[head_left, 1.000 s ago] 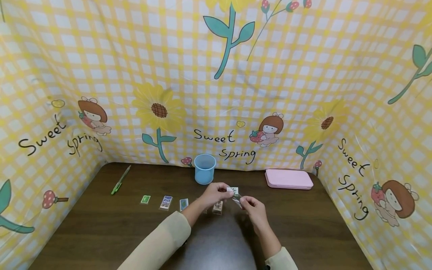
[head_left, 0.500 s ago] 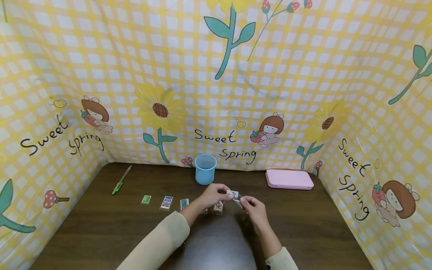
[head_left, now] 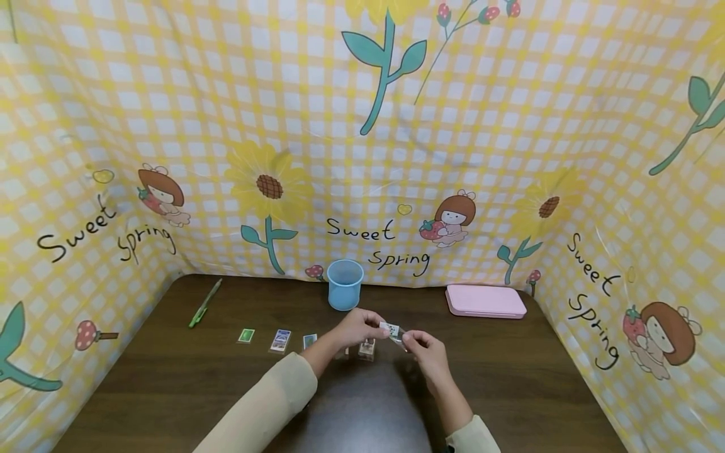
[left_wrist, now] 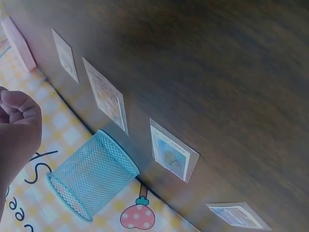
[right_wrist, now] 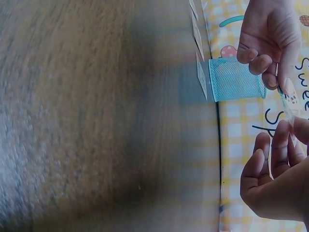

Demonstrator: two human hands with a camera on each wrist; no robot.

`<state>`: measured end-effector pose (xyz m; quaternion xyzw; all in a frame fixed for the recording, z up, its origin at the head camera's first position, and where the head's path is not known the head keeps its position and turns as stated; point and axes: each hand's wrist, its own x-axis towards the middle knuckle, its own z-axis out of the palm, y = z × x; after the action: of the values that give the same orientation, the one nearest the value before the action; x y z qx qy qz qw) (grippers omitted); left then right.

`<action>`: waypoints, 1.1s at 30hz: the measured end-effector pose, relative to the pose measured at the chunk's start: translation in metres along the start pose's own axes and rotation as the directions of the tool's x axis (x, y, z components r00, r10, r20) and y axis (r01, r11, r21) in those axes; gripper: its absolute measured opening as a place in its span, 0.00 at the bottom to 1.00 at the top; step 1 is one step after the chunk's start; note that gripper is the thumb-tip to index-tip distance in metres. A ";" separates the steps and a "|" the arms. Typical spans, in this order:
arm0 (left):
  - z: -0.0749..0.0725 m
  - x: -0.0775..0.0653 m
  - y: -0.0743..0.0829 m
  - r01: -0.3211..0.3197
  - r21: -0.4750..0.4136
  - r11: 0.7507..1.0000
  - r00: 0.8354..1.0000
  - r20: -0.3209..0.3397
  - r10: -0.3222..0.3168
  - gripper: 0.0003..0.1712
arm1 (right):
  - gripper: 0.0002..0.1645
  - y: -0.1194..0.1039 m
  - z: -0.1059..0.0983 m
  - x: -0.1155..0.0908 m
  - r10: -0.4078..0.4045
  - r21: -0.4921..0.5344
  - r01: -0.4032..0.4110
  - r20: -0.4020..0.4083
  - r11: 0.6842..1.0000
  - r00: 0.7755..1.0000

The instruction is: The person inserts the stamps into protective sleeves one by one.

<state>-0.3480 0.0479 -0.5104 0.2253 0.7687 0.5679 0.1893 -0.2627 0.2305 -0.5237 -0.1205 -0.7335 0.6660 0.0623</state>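
My left hand (head_left: pixel 361 327) pinches a small white printed card (head_left: pixel 389 328) with dark spots between thumb and fingers. Facing it, my right hand (head_left: pixel 432 357) pinches a clear plastic sleeve (head_left: pixel 399 340). Card and sleeve overlap in the head view, held above the table between both hands. The right wrist view has the spotted card (right_wrist: pixel 291 99) at the left thumb and the sleeve (right_wrist: pixel 289 115) at the right fingertips. Below lie small picture cards in clear sleeves: a green one (head_left: pixel 246 335), a purple one (head_left: pixel 280 340), a blue one (head_left: pixel 309 340) and a brown one (head_left: pixel 367 348).
A blue mesh pen cup (head_left: pixel 344 292) stands at the back of the dark wooden table (head_left: pixel 510 390). To its right lies a pink case (head_left: pixel 486 301), and a green pen (head_left: pixel 204 304) lies at the far left. Checked cloth (head_left: pixel 362 163) walls the table in.
My left hand has shifted slightly toward my right hand, and the spotted card has come lower, overlapping the sleeve more. The right hand has stayed nearly still.
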 end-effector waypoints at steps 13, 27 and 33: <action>-0.006 0.001 0.003 0.045 0.049 0.998 0.996 0.069 -0.049 0.09 | 0.14 0.002 0.003 0.000 -0.058 0.005 0.058 -0.015 0.998 0.998; -0.006 -0.001 0.002 0.070 0.073 0.995 0.992 0.096 -0.077 0.09 | 0.11 -0.009 0.002 -0.008 -0.086 0.008 0.086 0.009 0.996 0.996; -0.005 -0.002 0.005 0.064 0.091 0.994 0.993 0.093 -0.073 0.08 | 0.10 -0.023 0.003 -0.018 -0.139 -0.026 0.140 0.034 0.990 0.990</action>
<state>-0.3489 0.0443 -0.5046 0.2340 0.7902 0.5153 0.2355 -0.2487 0.2213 -0.4999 -0.0590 -0.7506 0.6513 0.0951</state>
